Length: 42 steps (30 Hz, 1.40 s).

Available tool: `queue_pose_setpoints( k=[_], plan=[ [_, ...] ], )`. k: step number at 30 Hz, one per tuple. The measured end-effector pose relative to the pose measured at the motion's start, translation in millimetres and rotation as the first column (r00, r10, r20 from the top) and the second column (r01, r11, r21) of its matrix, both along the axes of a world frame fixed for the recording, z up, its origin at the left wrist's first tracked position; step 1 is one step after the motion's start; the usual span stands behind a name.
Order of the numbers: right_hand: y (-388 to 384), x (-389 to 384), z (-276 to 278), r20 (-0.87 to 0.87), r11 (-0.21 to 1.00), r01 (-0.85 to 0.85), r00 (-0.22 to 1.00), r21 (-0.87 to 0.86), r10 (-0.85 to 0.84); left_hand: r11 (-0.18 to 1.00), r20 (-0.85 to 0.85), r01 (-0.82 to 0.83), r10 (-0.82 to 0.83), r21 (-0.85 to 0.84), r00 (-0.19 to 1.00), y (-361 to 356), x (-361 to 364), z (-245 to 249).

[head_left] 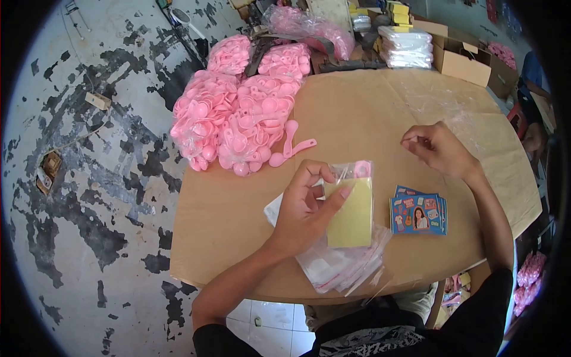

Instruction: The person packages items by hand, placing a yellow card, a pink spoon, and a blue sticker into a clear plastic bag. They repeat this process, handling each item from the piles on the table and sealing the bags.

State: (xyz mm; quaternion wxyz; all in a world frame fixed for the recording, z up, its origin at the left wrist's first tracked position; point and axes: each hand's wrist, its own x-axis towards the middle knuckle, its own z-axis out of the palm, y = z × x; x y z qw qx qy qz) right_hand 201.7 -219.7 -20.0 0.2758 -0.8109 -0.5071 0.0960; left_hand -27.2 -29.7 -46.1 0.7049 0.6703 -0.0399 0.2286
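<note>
My left hand (306,205) pinches a clear plastic packet (350,214) that holds a yellow card, with a pink spoon end showing at its top. Beneath the packet lie several clear plastic bags (342,265) on the brown table covering. My right hand (437,149) is raised over the table to the right, fingers curled and thumb near the fingertips; whether anything small is between them is too small to tell. Below it rests a stack of blue printed cards (419,214). Two loose pink spoons (290,147) lie beyond my left hand.
Bags of pink spoons (250,113) cover the table's far left. Thin clear plastic scraps (452,116) lie at the right. Stacked clear packs (405,46) and an open cardboard box (464,59) stand at the back. Another person's arm shows at the far right edge.
</note>
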Motion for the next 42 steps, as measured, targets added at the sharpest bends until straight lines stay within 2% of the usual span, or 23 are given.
queue_pose_setpoints(
  k=[1,3,4,7,10,11,14,15,16,18,20,23,26,30,36,39,42],
  plan=[
    [-0.9,-3.5,10.3,0.05,0.995,0.088,0.995,-0.04,-0.086,1.0,0.004,-0.002,0.002,0.013,1.0,1.9,0.0,-1.9],
    [-0.8,-9.2,13.0,-0.092,0.991,-0.007,0.996,0.135,0.019,1.0,-0.013,-0.008,0.008,0.003,1.0,1.9,-2.3,-3.8],
    [-2.5,-12.9,10.4,-0.162,0.974,-0.037,0.984,0.222,0.074,1.0,-0.026,-0.006,0.006,-0.015,1.0,0.5,-2.2,-3.2],
    [8.8,-43.9,-6.5,-0.287,0.855,-0.22,0.878,0.47,0.383,1.0,-0.041,0.005,-0.005,0.002,0.999,-1.2,-1.0,-2.9],
    [10.1,-68.2,-7.0,-0.045,0.851,-0.419,0.889,0.317,0.455,0.999,-0.06,0.048,-0.05,-0.025,0.997,-4.6,-3.1,-1.8],
    [10.1,-72.3,-7.4,0.115,0.837,-0.451,0.892,0.31,0.438,0.997,-0.063,0.065,-0.068,-0.048,0.996,-5.2,-3.6,-1.3],
    [14.1,-62.7,-9.0,0.224,0.848,-0.46,0.884,0.263,0.411,0.999,-0.059,0.042,-0.041,0.023,0.997,1.9,-1.8,-0.3],
    [14.2,-63.5,-4.2,-0.047,0.928,-0.289,0.95,0.235,0.308,0.999,-0.056,0.034,-0.033,0.008,0.998,3.6,-0.9,-0.6],
    [12.9,-65.5,2.9,-0.307,0.98,-0.121,0.937,0.157,0.165,1.0,-0.052,0.026,-0.026,-0.007,0.998,4.8,0.4,-1.2],
    [14.4,-65.8,6.3,-0.448,0.984,-0.052,0.885,0.168,0.123,1.0,-0.042,0.009,-0.01,-0.015,0.999,6.5,1.9,-2.2],
    [15.2,-64.0,-6.8,-0.236,0.888,-0.233,0.909,0.396,0.344,1.0,-0.036,-0.007,0.007,-0.005,0.999,6.9,2.4,-3.1],
    [22.5,-76.2,-19.9,-0.185,0.819,-0.321,0.874,0.476,0.45,1.0,-0.015,0.011,-0.012,-0.025,1.0,4.9,2.0,-4.8],
    [21.4,-86.5,-11.7,-0.205,0.869,-0.343,0.879,0.357,0.431,0.999,0.038,0.018,-0.019,0.03,0.999,4.8,1.4,-8.5],
    [18.1,-88.7,-3.7,-0.236,0.923,-0.257,0.915,0.286,0.328,1.0,0.055,0.021,-0.021,0.004,0.998,6.7,3.0,-10.5],
    [19.4,-79.8,-14.7,-0.224,0.878,-0.267,0.899,0.398,0.375,0.999,0.031,-0.032,0.031,0.044,0.999,6.0,3.8,-6.5],
    [22.2,-81.4,-16.5,-0.392,0.865,-0.145,0.847,0.48,0.359,0.998,0.026,-0.036,0.035,0.048,0.999,6.0,3.5,-7.0],
    [21.0,-83.4,-14.7,-0.174,0.858,-0.236,0.922,0.455,0.346,0.999,0.014,-0.008,0.007,0.041,1.0,5.3,2.2,-7.1]
  ],
)
